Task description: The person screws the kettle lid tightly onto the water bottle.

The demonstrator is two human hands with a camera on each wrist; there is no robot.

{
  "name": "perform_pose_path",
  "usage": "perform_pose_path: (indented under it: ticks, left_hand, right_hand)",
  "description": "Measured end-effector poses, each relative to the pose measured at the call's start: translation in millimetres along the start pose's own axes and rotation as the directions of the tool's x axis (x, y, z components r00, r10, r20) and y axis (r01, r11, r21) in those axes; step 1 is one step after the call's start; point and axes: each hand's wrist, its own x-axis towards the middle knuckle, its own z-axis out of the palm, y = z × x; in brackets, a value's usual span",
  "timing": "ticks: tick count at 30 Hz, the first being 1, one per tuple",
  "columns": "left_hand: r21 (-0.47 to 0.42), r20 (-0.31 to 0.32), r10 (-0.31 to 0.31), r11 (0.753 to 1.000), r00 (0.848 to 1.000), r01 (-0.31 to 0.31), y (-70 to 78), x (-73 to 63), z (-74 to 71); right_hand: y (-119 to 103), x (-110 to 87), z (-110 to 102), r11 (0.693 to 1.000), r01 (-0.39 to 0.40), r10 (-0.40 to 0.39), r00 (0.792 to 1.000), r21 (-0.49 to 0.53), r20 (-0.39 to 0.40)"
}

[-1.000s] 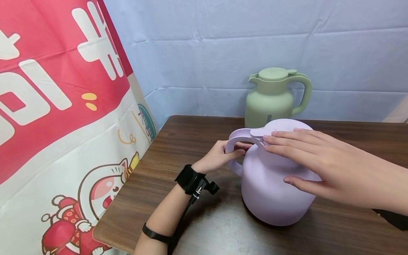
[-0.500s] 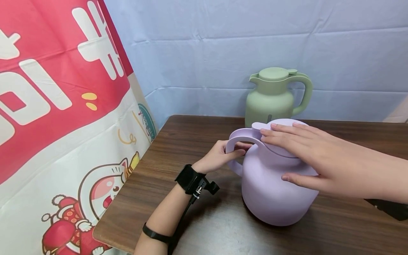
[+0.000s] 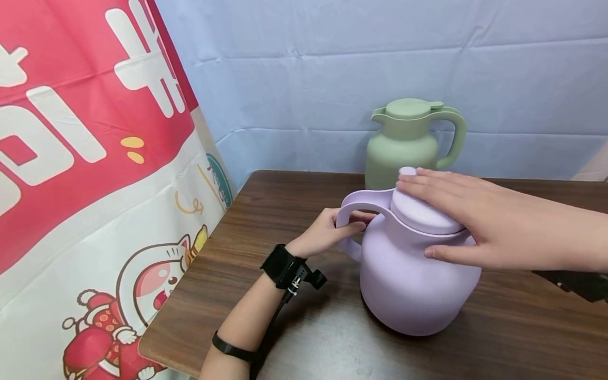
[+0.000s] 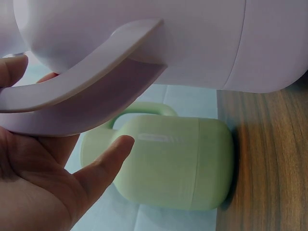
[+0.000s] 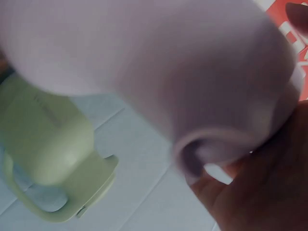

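Note:
A lavender thermos jug (image 3: 413, 295) stands on the wooden table in the head view. My left hand (image 3: 323, 235) grips its handle (image 3: 358, 199) at the left; in the left wrist view one finger (image 4: 108, 161) sticks out past that handle. Across the round lid (image 3: 420, 214) lies my right hand (image 3: 475, 221), fingers over the top and thumb low on the near side. The lid's small tab (image 3: 407, 171) points to the far side, by the fingertips. In the right wrist view the jug's spout (image 5: 211, 144) sits close to the palm, and the image is blurred.
Behind the lavender jug stands a green thermos jug (image 3: 404, 153), its handle to the right. A pale blue cloth (image 3: 304, 95) hangs behind the table (image 3: 256, 211). To the left is a red and white printed banner (image 3: 119, 174). The left forearm wears a black wrist camera (image 3: 285, 266).
The lid has turned under my right hand: its tab has swung from above the handle to the far side. My right hand has shifted slightly upward. The left hand and the jug body stay put.

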Motion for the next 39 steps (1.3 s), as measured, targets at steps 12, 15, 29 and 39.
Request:
perform_pose_path:
  ticks: [12,15,29,39]
  left_hand:
    - [0.006,0.000,0.000,1.000,1.000,0.000,-10.0,2.9,-0.2]
    - [0.005,-0.001,-0.001,1.000,1.000,0.001,-9.6,3.5,0.2]
    - [0.016,-0.008,-0.006,1.000,1.000,0.006,-12.1,4.9,-0.1]
    - [0.013,-0.010,-0.016,1.000,1.000,0.016,-12.1,5.6,0.5]
  right_hand:
    - [18,-22.4,-4,0.978,-0.203,0.201,0.979,0.054,0.042]
    - [20,-29.0,-2,0.985,-0.165,0.166,0.986,0.051,-0.005]
    - [17,-46.4,12,0.994,-0.088,0.104,0.917,0.058,-0.384]
    - [11,-55.5,27,0.992,-0.095,0.126,0.841,0.084,-0.525]
